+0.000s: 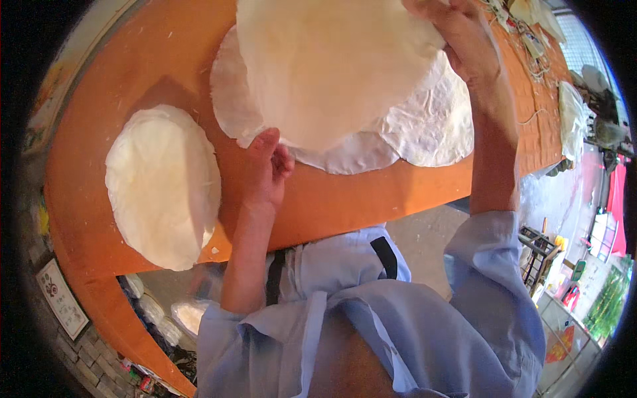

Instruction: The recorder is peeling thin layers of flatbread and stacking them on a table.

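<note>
A thin, round, pale flatbread sheet (328, 69) is lifted in front of me. My left hand (268, 169) pinches its lower left edge between thumb and fingers. At the sheet's upper right edge is my right hand (455, 37), gripping it, with the fingertips partly cut off by the top of the picture. Under the raised sheet, more flat round sheets (343, 151) lie overlapping, including a wrinkled one (435, 119) on the right. An oval pale stack of sheets (161, 184) rests on the orange table at the left, its lower end at the table's edge.
The orange-covered table (348, 199) bears a few crumbs. Cables with a power strip (532, 45) lie at the upper right, near a white plastic bag (572, 119). Plastic-wrapped bundles (159, 318) sit below the table at lower left. Metal racks (537, 258) stand on the right.
</note>
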`<state>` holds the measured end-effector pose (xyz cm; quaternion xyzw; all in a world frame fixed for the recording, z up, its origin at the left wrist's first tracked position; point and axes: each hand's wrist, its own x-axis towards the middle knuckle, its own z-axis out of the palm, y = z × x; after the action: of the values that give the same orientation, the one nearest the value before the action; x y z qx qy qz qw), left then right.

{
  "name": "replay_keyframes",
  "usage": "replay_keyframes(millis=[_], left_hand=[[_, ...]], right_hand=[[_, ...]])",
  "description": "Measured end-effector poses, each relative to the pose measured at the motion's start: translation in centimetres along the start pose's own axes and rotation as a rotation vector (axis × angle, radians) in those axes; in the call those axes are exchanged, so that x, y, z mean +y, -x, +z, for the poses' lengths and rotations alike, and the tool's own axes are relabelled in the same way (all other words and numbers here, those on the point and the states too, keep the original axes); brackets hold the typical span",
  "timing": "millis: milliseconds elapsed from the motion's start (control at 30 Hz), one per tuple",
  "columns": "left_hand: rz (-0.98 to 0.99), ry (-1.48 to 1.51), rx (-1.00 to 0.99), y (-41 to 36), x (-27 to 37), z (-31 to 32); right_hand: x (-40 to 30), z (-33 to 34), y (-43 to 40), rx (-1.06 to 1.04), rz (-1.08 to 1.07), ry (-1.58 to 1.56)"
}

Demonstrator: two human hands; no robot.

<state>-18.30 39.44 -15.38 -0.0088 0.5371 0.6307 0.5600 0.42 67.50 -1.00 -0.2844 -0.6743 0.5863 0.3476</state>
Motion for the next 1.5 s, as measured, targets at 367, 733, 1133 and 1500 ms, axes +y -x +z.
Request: replay_keyframes(millis=[367, 733, 1133, 1500], left_hand=[[0.162, -0.008, 0.023, -3.0, 1.5, 6.5], [0.034, 0.107, -0.072, -6.6, -1.4, 10.6], [0.061, 0.159, -0.024, -6.5, -2.0, 6.9], [0.011, 0.222, -0.265, -6.8, -1.9, 9.7]], right_hand=[[6.7, -4.2, -2.3, 0.036, 0.097, 0.236], [9.0, 0.6, 4.6, -0.044, -0.466, 1.033], [5.2, 2.6, 2.0, -0.077, -0.596, 1.290], [12.6, -0.6, 7.8, -0.109, -0.335, 1.332]])
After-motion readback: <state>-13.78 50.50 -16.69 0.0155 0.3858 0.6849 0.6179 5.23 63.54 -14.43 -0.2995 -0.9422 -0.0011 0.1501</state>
